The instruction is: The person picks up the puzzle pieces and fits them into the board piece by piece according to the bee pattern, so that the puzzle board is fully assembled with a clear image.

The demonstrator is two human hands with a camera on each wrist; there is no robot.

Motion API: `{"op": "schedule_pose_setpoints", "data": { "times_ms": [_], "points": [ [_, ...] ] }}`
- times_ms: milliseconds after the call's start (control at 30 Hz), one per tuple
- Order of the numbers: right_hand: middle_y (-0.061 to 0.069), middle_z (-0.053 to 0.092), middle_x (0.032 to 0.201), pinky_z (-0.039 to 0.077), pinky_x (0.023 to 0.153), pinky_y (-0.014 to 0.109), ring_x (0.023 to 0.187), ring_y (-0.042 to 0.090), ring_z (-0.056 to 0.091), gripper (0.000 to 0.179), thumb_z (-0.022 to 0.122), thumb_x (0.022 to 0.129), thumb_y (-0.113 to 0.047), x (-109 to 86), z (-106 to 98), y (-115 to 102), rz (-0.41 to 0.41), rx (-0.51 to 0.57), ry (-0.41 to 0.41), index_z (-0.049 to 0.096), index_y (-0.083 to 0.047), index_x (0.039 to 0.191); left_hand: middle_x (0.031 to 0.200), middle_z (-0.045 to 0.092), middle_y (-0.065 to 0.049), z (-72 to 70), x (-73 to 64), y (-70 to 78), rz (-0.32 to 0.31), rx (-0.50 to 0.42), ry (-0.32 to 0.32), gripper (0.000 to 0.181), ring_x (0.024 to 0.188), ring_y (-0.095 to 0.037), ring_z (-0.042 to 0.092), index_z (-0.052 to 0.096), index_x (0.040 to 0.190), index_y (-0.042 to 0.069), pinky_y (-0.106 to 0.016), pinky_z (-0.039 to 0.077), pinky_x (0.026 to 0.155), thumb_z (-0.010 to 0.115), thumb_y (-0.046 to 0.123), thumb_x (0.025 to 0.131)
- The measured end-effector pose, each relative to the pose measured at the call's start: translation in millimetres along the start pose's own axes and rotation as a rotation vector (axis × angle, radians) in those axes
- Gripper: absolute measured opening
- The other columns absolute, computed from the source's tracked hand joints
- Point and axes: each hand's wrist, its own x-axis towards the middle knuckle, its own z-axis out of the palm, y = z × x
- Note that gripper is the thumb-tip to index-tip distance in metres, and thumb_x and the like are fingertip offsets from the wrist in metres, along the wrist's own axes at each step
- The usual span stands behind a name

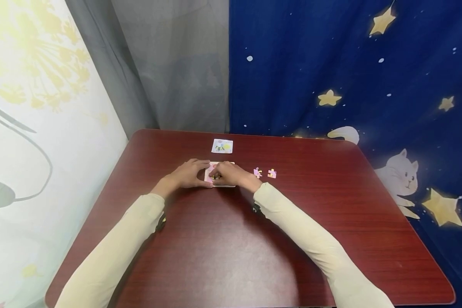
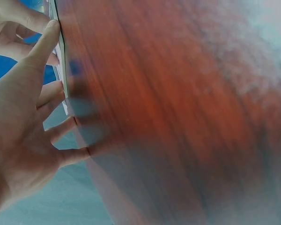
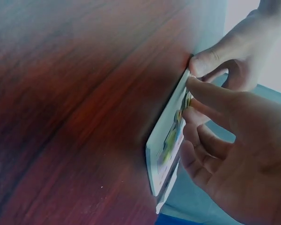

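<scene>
A small pink jigsaw puzzle board (image 1: pixel 224 186) with a pale rim lies flat on the table. My left hand (image 1: pixel 190 173) holds its left side, thumb at the near corner and fingers spread toward the far corner. Over the board, my right hand (image 1: pixel 232 174) pinches a small yellow-and-black puzzle piece (image 3: pixel 187 100) between thumb and fingertips, against the surface. The right wrist view shows the board's rim (image 3: pixel 165 122) and part of its colourful picture. The right hand covers most of the picture in the head view.
Two loose pink-and-yellow pieces, a left piece (image 1: pixel 257 173) and a right piece (image 1: pixel 272 173), lie right of the board. Behind it is a picture card (image 1: pixel 222 146) with a bee on it. The dark red table (image 1: pixel 200 256) ends near grey and blue curtains (image 1: pixel 277 85).
</scene>
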Motion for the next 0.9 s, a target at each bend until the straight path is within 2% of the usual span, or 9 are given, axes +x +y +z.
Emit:
{"op": "schedule_pose_setpoints", "data": {
  "times_ms": [200, 300, 500, 900],
  "points": [
    [0.010, 0.075, 0.118, 0.049, 0.101, 0.039, 0.110, 0.023, 0.066, 0.039, 0.079, 0.092, -0.010, -2.3, 1.8, 9.9, -0.075, 0.089, 0.008, 0.072, -0.002, 0.129, 0.160, 0.046, -0.013, -0.4, 0.0, 0.0, -0.010, -0.003, -0.006, 0.090, 0.146, -0.039, 0.038, 0.055, 0.150, 0.003, -0.062, 0.033, 0.116, 0.082, 0.057, 0.083],
    [0.008, 0.075, 0.117, 0.049, 0.101, 0.036, 0.109, 0.021, 0.067, 0.040, 0.079, 0.092, -0.012, -3.3, 4.3, 14.4, -0.064, 0.108, 0.023, 0.071, -0.003, 0.131, 0.160, 0.046, -0.013, 0.6, 0.1, -0.2, -0.010, 0.001, -0.011, 0.090, 0.146, -0.040, 0.038, 0.054, 0.150, 0.003, -0.063, 0.033, 0.116, 0.081, 0.059, 0.084],
    [0.006, 0.074, 0.105, 0.051, 0.093, 0.030, 0.100, 0.018, 0.067, 0.030, 0.077, 0.094, -0.011, -2.5, 9.0, 18.3, -0.046, 0.137, 0.061, 0.073, -0.005, 0.124, 0.160, 0.046, -0.012, 0.6, 0.2, 0.2, -0.021, 0.003, -0.013, 0.091, 0.146, -0.039, 0.038, 0.054, 0.151, 0.005, -0.062, 0.034, 0.115, 0.080, 0.060, 0.084],
    [0.006, 0.072, 0.104, 0.051, 0.089, 0.026, 0.098, 0.017, 0.065, 0.032, 0.081, 0.091, -0.015, -4.9, 14.9, 29.4, -0.016, 0.220, 0.110, 0.078, -0.011, 0.122, 0.160, 0.046, -0.012, -0.6, 1.5, 3.3, -0.018, 0.009, -0.012, 0.092, 0.146, -0.039, 0.039, 0.054, 0.150, 0.002, -0.060, 0.034, 0.116, 0.082, 0.058, 0.083]
  ]
}}
